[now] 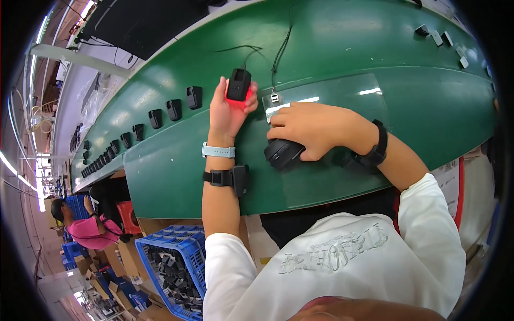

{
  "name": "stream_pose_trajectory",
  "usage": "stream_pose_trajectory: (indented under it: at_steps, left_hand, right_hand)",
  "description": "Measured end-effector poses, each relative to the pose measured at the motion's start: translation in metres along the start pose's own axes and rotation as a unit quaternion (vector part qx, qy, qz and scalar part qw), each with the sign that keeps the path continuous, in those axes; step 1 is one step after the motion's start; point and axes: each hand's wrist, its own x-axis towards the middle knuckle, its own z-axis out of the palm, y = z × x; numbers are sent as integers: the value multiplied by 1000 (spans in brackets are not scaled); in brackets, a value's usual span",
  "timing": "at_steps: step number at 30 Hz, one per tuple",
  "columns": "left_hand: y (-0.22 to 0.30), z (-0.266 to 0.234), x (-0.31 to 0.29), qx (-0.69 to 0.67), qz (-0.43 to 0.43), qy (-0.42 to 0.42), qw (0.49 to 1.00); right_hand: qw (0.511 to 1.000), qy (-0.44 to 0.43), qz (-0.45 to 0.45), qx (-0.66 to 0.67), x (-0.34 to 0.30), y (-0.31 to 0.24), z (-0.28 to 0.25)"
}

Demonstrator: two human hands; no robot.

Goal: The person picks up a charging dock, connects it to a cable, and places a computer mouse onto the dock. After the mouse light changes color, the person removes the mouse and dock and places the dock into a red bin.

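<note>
My left hand is raised over the green bench, palm up, its fingers curled round a small black boxy device with a recess in its face. A thin cable runs from the device's top, and red light glows on my palm beneath it. Lower and to the right, my right hand bends over a rounded black device that looks like a computer mouse, gripping it between thumb and fingers. The fingertips are partly hidden. Just beyond that hand, a small white two-port connector ends a dark cord.
A clear sheet lies on the green bench. Several black devices form a line running left. Small dark and pale pieces lie far right. Below the bench stands a blue crate of black parts. A person in pink sits at left.
</note>
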Motion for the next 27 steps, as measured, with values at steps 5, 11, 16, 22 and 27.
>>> stream_pose_trajectory:
  at_steps: [5,11,16,22,27]
  left_hand:
    - [-5,14,1,-24,61,66,996]
    - [-7,7,2,-88,96,-2,991]
    - [-13,10,5,98,153,60,982]
    - [-20,21,4,257,157,118,946]
    - [-21,17,5,291,129,104,942]
  right_hand:
    - [989,32,-20,142,4,29,4]
    - [672,285,15,683,0,58,12]
    - [646,407,61,643,7,79,20]
    - [702,436,86,557,14,76,24]
    - [720,453,75,520,21,70,27]
